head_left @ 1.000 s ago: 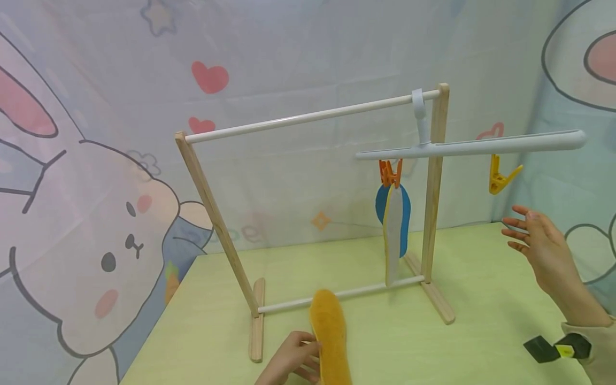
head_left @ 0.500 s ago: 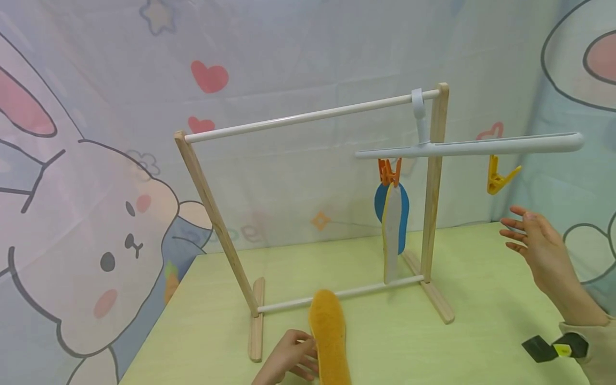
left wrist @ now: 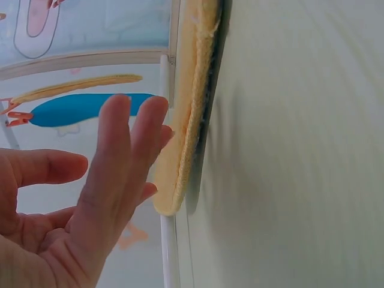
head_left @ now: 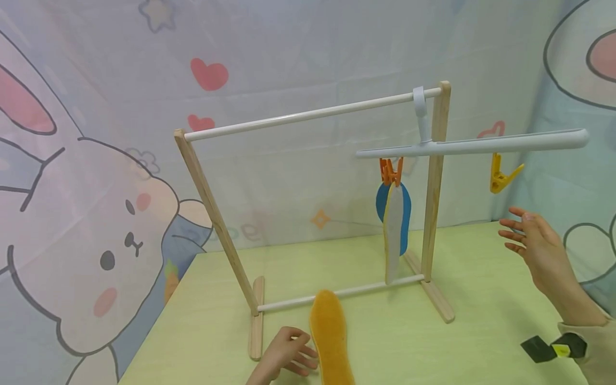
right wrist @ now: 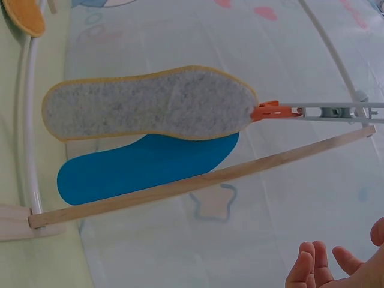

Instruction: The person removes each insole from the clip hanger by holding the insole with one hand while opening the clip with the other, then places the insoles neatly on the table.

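An orange fuzzy insole [head_left: 331,334] lies on the table, its far end at the rack's lower bar. My left hand [head_left: 285,354] is just left of it, fingers extended and holding nothing; in the left wrist view a narrow gap shows between most fingers and the insole's edge [left wrist: 191,120]. On the right, my right hand [head_left: 545,248] hangs in the air with loosely bent fingers, below a yellow clip [head_left: 500,176] on the white hanger [head_left: 510,144]. From the hanger's other end, orange clips [head_left: 392,171] hold a grey-backed insole [right wrist: 150,105] and a blue insole [right wrist: 138,171].
A wooden rack with a white top bar [head_left: 303,116] carries the hanger near its right post [head_left: 435,203]. Its lower bar [head_left: 366,290] and wooden feet [head_left: 256,342] stand on the pale green table [head_left: 192,331]. A cartoon-printed curtain [head_left: 289,64] hangs behind.
My left hand has drawn slightly left, off the orange insole's edge, and its fingers have straightened. The insole and my right hand stay nearly where they were.
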### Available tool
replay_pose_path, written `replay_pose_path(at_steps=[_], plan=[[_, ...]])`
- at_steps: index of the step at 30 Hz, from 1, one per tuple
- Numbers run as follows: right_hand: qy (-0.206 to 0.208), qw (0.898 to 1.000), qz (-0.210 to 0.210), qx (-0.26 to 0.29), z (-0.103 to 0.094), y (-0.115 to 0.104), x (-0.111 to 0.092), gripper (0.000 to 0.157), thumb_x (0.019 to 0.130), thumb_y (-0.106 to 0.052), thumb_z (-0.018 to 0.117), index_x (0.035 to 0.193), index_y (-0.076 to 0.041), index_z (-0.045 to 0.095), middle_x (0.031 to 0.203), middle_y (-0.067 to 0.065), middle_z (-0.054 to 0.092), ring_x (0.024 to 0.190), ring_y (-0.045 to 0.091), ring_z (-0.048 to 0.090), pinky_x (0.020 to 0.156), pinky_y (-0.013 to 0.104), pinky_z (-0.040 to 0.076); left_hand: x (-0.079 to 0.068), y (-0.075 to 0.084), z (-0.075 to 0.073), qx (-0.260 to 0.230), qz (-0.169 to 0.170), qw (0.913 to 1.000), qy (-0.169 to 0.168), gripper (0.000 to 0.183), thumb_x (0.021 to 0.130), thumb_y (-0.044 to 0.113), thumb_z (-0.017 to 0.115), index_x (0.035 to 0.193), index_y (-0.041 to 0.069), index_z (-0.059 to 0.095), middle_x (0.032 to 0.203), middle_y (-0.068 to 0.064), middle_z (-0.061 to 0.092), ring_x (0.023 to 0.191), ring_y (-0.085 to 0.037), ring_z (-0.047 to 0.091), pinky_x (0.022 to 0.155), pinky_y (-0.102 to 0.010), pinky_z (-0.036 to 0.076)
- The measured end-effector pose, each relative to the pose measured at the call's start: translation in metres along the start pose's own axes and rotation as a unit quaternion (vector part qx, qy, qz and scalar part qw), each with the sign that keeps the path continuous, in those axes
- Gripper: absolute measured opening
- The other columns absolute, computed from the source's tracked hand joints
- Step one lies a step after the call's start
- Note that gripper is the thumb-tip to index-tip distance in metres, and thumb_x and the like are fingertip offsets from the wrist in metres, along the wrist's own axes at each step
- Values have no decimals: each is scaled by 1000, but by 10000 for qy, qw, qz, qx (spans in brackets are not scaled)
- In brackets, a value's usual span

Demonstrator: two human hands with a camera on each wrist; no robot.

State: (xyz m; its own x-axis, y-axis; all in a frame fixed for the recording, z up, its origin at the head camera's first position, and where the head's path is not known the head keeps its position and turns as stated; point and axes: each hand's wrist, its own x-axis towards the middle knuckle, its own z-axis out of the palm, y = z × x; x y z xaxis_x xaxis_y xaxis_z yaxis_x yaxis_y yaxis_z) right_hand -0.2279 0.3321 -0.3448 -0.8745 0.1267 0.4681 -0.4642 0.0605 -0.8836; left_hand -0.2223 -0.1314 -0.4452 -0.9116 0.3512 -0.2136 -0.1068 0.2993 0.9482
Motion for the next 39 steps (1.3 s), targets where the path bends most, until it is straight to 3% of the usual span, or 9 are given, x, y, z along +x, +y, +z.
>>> replay_pose_path(at_steps=[11,20,31,39], plan=[[-35,10000,-3,-2,-1,1,-1,33,98,-32,28,128,-24,37,109,-13,47,93,-4,50,72,5,43,2,2,-3,64,-23,10000,0,39,95,21,44,114,-13,45,89,-23,67,71,-29,68,58,-36,56],[-148,9997,165,44,-1,4,-2,29,98,-33,28,124,-26,37,109,-13,47,93,-4,50,72,5,43,3,8,-9,71,344,9993,140,40,94,20,45,115,-14,48,90,-25,66,72,-29,68,61,-38,56],[-359,9986,69,379,2,10,0,26,98,-29,29,121,-25,40,108,-14,51,92,-3,54,73,8,45,10,24,-11,164,794,9962,308,42,94,22,43,116,-13,47,94,-26,66,74,-30,68,60,-35,56],[-437,9957,31,813,9,10,-1,24,99,-24,29,119,-24,42,106,-12,55,90,-3,57,73,10,47,18,35,-9,154,901,9951,375,42,94,27,45,117,-8,51,96,-25,66,79,-34,66,62,-36,56]])
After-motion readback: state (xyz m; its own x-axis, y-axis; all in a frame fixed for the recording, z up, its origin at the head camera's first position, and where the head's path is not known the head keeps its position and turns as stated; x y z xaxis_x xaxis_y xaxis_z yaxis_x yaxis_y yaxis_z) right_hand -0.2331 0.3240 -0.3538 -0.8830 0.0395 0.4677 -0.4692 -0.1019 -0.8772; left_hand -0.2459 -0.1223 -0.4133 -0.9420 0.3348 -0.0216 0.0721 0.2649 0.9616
